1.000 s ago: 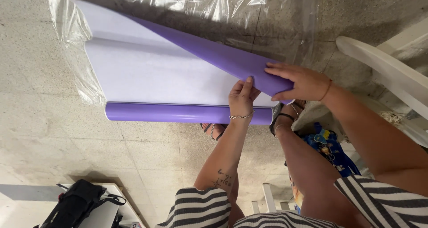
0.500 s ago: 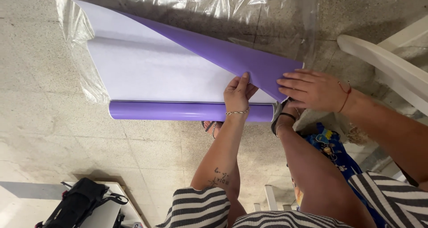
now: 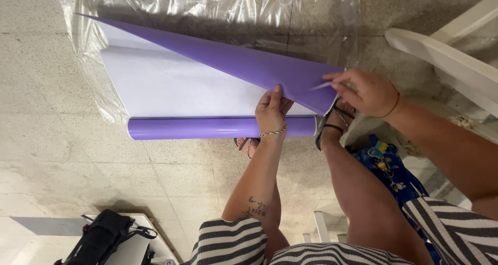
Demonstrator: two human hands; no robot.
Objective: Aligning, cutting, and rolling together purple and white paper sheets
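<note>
Left hand point(image 3: 271, 111) presses the purple sheet point(image 3: 244, 65) flat; right hand point(image 3: 365, 91) pinches its corner. Best to peel slowly, keeping the roll point(image 3: 207, 127) steady.

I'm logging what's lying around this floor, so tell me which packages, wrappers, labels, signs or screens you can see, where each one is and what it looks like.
No labels, signs or screens show.
Clear plastic wrap: crinkled transparent film spread on the floor at top, under the purple sheet.
Purple roll: long cylinder lying across the floor, white backing unrolled above it; the left hand rests on it.
Right hand pinches the sheet's folded-over corner.
</note>
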